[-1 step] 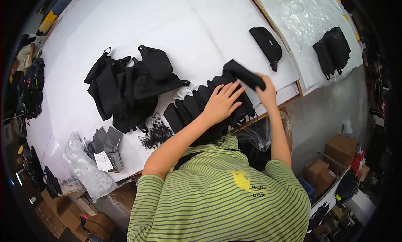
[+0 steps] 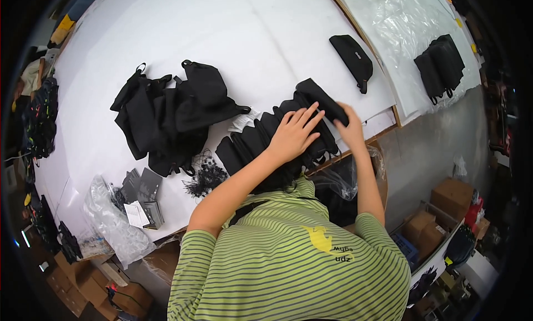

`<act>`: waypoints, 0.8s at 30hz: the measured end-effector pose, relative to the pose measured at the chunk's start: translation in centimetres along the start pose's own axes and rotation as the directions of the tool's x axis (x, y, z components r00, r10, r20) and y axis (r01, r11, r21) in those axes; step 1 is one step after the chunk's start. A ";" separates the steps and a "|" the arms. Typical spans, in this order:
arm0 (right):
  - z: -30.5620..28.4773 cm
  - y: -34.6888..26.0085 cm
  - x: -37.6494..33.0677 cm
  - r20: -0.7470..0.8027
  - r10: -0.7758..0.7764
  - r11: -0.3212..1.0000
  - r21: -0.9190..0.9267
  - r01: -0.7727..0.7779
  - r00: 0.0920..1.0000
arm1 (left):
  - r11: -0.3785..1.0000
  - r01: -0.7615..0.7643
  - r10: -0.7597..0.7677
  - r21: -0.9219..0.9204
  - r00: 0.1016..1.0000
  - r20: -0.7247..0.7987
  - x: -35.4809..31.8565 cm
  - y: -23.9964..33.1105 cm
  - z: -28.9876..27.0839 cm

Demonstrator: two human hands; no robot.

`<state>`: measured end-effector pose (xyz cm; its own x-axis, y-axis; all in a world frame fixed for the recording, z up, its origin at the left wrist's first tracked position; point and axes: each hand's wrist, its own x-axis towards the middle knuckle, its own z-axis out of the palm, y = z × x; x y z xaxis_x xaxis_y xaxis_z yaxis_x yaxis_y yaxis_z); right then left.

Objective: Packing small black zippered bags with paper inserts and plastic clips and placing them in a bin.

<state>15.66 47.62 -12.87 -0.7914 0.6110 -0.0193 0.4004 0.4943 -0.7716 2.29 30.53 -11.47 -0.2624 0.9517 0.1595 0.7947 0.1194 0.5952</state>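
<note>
Head view: left hand (image 2: 293, 133), fingers spread, presses flat on a row of black pouches (image 2: 261, 138); right hand (image 2: 348, 126) clamps 1 pouch (image 2: 321, 100) just beyond its fingertips. Soft, light fabric, likely floppy; best gripped at an edge.

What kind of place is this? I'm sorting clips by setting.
Probably a small packing or garment-accessory workshop: a white worktable with a row of black pouches under the hands, clear plastic bags, and cardboard boxes on the floor.
</note>
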 end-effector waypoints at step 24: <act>-4.9 4.6 12.5 -0.275 -0.048 0.785 -0.605 -0.133 0.960 | 0.978 -0.178 0.176 0.111 0.984 0.024 3.0 1.0 4.1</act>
<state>9.85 60.51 -13.56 -0.6523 0.7328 0.1937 0.6994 0.6804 -0.2188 4.53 34.67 -13.68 -0.1055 0.9642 0.2432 0.8846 -0.0208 0.4659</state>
